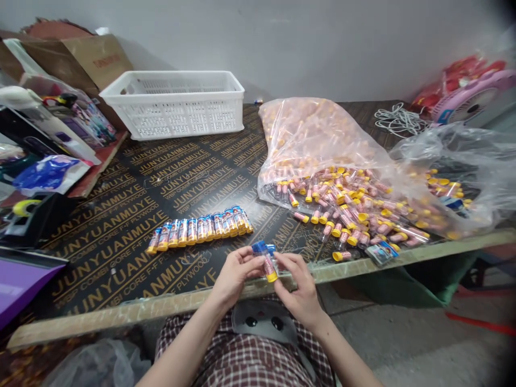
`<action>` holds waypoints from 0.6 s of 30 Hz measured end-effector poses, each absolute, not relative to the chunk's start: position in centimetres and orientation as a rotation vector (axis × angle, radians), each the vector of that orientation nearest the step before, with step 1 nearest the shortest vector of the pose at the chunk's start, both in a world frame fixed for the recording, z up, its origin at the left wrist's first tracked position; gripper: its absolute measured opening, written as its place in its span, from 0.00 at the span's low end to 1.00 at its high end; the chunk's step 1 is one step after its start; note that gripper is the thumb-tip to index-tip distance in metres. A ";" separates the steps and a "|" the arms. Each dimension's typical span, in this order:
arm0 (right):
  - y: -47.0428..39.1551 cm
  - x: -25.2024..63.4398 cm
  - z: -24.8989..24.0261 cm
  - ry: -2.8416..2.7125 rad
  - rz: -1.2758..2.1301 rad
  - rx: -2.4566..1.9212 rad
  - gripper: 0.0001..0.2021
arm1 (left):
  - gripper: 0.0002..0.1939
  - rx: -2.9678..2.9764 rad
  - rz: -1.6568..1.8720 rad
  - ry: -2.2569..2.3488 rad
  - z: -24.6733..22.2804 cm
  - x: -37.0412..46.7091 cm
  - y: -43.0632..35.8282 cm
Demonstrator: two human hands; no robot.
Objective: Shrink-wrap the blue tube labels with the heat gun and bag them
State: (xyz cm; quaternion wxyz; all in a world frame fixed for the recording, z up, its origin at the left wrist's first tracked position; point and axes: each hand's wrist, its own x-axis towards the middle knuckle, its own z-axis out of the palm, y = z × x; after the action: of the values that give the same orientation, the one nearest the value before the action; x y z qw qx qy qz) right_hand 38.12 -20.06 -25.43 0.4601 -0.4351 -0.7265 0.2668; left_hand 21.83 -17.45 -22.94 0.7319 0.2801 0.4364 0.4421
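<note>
Over the table's front edge, my left hand (pixel 242 269) pinches a small clear tube (pixel 268 264) with pink contents and a yellow cap at its lower end. Blue printed film shows at the tube's top and behind it. Curled fingertips of my right hand (pixel 298 279) touch the film and the tube from the right, while its thumb sits lower, near the yellow cap. A row of blue-and-yellow labelled tubes (pixel 201 228) lies side by side to the left. Loose unlabelled tubes (pixel 346 209) spill from a clear plastic bag (pixel 318 123) on the right.
A stack of blue printed film pieces (pixel 381 252) lies at the right front edge. The white plastic basket (pixel 181 115) stands at the back. Further right are a second clear bag (pixel 475 166), white cord (pixel 403 119) and a pink fan (pixel 471 99). Boxes (pixel 97 59) crowd the left.
</note>
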 end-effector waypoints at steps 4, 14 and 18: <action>-19.6 38.3 -25.1 -1.852 0.727 -1.015 0.38 | 0.15 0.680 0.867 0.943 -22.9 22.1 -18.2; -19.8 38.0 -25.7 -1.755 1.019 -0.857 0.42 | 0.15 0.650 0.801 0.975 -23.1 22.8 -19.0; -19.9 37.8 -25.5 -1.716 1.021 -0.842 0.42 | 0.15 0.644 0.814 0.982 -23.0 22.8 -19.0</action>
State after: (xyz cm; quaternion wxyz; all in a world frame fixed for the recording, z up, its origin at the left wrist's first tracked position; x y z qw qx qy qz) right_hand 37.82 -19.91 -25.51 0.4681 -0.3432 -0.6997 0.4165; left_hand 22.84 -19.04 -22.98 0.7554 0.2953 0.4503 0.3734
